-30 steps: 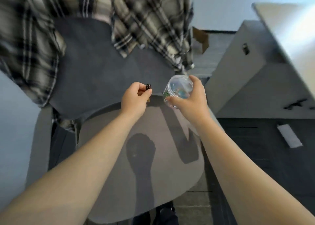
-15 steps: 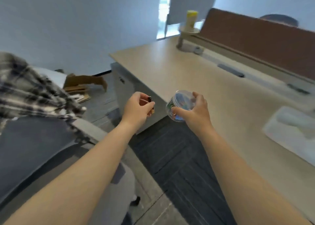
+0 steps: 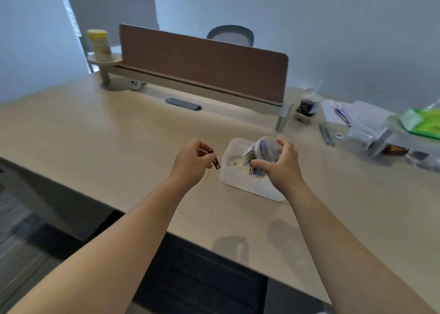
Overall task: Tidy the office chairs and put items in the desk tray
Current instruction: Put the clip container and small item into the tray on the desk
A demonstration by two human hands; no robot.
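Note:
A white translucent desk tray (image 3: 234, 181) sits on the beige desk (image 3: 119, 135). My right hand (image 3: 281, 165) grips a clear plastic jar of coloured paper clips (image 3: 263, 149), tipped over the tray, and several clips (image 3: 256, 171) hang or spill below my fingers. A white roll of tape (image 3: 235, 163) lies inside the tray. Just left of the tray, my left hand (image 3: 190, 162) pinches a small dark binder clip (image 3: 214, 161) above the desk.
A brown divider screen (image 3: 202, 63) runs along the desk's back, with a grey chair back (image 3: 229, 35) behind it. A yellow wipes canister (image 3: 98, 44) stands at the left. Cups, pens, clear boxes and a green packet (image 3: 421, 120) crowd the right side.
The view has swung from the chair and plaid shirt to the desk. Both hands carried the clip and the jar to the tray, and the jar now tips over it.

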